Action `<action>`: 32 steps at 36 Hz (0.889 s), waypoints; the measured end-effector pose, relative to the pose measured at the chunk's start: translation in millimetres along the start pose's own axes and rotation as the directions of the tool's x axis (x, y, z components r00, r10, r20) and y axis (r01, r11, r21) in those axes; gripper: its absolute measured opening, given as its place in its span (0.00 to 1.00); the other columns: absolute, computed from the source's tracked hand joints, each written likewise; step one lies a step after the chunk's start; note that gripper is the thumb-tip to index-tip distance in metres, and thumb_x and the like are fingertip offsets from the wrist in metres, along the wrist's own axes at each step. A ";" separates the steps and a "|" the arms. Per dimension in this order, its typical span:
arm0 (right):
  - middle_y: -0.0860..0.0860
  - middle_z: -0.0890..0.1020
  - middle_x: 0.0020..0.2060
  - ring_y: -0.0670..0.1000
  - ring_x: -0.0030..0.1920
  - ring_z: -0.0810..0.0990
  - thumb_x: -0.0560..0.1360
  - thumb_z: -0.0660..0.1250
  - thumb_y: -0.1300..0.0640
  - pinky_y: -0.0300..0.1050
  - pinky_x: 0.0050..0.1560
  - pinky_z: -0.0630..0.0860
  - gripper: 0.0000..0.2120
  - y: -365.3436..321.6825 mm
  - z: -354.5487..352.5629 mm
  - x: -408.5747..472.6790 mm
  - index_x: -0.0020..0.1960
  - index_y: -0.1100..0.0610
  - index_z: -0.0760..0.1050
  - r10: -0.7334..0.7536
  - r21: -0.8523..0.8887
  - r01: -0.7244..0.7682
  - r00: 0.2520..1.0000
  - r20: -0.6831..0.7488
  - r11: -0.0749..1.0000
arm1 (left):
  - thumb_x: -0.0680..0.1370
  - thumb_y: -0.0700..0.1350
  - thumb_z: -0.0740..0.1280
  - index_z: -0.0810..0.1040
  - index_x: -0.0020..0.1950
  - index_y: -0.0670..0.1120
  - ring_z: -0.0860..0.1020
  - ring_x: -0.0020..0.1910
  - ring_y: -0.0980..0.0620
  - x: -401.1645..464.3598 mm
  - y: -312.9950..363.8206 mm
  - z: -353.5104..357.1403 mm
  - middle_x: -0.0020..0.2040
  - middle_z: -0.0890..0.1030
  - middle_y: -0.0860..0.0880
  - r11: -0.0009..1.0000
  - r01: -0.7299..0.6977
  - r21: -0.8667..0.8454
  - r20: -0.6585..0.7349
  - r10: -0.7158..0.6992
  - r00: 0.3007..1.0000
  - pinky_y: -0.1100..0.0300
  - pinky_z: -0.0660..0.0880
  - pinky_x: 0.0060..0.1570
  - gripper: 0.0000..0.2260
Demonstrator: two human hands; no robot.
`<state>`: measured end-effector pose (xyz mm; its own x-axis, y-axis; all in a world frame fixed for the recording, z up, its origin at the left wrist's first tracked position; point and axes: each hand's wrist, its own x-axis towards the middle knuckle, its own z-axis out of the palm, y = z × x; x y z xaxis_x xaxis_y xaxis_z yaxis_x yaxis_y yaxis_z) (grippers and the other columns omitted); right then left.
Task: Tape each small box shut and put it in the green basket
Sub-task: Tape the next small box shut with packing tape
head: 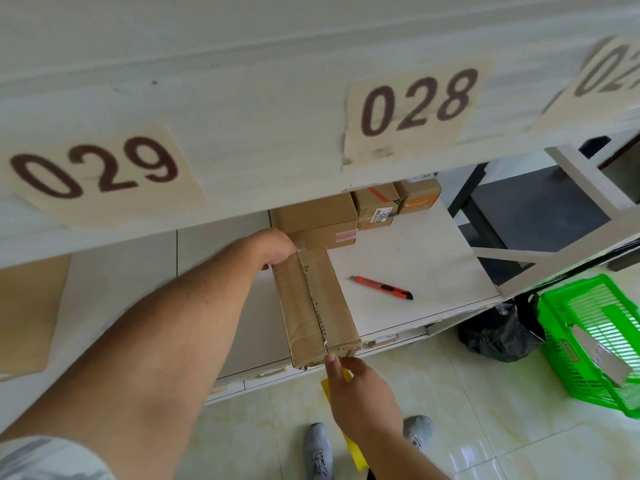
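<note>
A long brown cardboard box (317,306) lies on the white shelf (433,268), its near end jutting over the front edge. My left hand (275,249) grips the far left corner, fingers curled out of sight behind it. My right hand (360,393) is at the near end, pinching a glinting strip of clear tape (325,346) at the centre seam; its other fingers are hidden. The green basket (588,344) stands on the floor to the right and holds a taped box.
A red utility knife (381,287) lies on the shelf right of the box. Several more cardboard boxes (346,213) are stacked at the back. A black bag (498,332) sits beside the basket. A yellow object (356,455) shows under my right arm.
</note>
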<state>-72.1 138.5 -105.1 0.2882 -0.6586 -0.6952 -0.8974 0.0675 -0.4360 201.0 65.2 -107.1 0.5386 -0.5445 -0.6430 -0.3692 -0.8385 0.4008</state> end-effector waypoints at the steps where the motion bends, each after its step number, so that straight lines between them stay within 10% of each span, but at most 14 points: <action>1: 0.47 0.84 0.57 0.54 0.60 0.81 0.81 0.50 0.32 0.47 0.53 0.74 0.26 0.2 0.6 0.3 0.65 0.44 0.76 -0.002 -0.011 0.002 1.000 -0.006 1.000 | 0.79 0.45 0.63 0.82 0.59 0.49 0.78 0.59 0.46 -0.4 -0.9 0.3 0.58 0.80 0.49 0.999 0.031 -0.026 0.018 -0.030 0.999 0.55 0.77 0.50 0.12; 10: 0.46 0.84 0.57 0.53 0.58 0.81 0.81 0.50 0.31 0.46 0.51 0.74 0.26 4.7 0.7 2.1 0.67 0.43 0.75 -0.016 -0.005 0.016 1.000 -0.009 1.000 | 0.76 0.45 0.74 0.81 0.48 0.47 0.80 0.48 0.49 1.5 -6.2 8.0 0.45 0.80 0.51 0.970 -0.243 0.004 -0.242 0.237 0.941 0.60 0.74 0.41 0.04; 14: 0.46 0.83 0.57 0.53 0.58 0.81 0.81 0.50 0.30 0.46 0.52 0.76 0.26 6.2 -0.5 3.3 0.67 0.43 0.75 -0.013 0.007 0.013 1.000 -0.007 1.000 | 0.83 0.55 0.62 0.81 0.50 0.48 0.81 0.47 0.47 -12.6 -10.1 12.2 0.46 0.82 0.48 0.934 -0.350 0.072 -0.182 0.357 0.916 0.54 0.76 0.46 0.13; 20: 0.46 0.84 0.54 0.52 0.54 0.82 0.80 0.49 0.29 0.48 0.53 0.79 0.26 8.5 1.9 7.2 0.67 0.41 0.73 -0.051 -0.013 0.051 0.999 0.008 0.999 | 0.82 0.64 0.54 0.58 0.80 0.50 0.61 0.77 0.46 -42.4 -31.5 42.2 0.78 0.64 0.47 0.890 -0.364 0.273 -0.023 0.385 0.923 0.45 0.64 0.73 0.30; 26: 0.47 0.83 0.59 0.54 0.59 0.81 0.80 0.51 0.30 0.50 0.58 0.78 0.26 11.9 6.5 10.3 0.71 0.40 0.71 -0.068 0.108 0.067 0.998 0.002 0.992 | 0.81 0.66 0.44 0.43 0.82 0.49 0.53 0.80 0.43 -43.9 -29.6 47.6 0.82 0.54 0.45 0.765 -0.306 0.566 -0.035 0.394 0.919 0.45 0.57 0.77 0.34; 32: 0.49 0.82 0.64 0.55 0.63 0.80 0.81 0.54 0.31 0.47 0.60 0.76 0.28 16.8 10.5 8.7 0.74 0.44 0.69 -0.071 0.169 0.070 0.997 -0.002 0.983 | 0.85 0.52 0.56 0.64 0.79 0.46 0.65 0.76 0.46 -98.9 -39.2 79.3 0.79 0.65 0.47 0.673 -0.535 0.511 -0.218 0.703 0.677 0.52 0.66 0.72 0.23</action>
<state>-81.1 141.7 -124.5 0.3506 -0.6631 -0.6613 -0.8056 0.1466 -0.5741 102.1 153.6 -111.0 0.2701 -0.9628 -0.0111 -0.9234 -0.2623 0.2803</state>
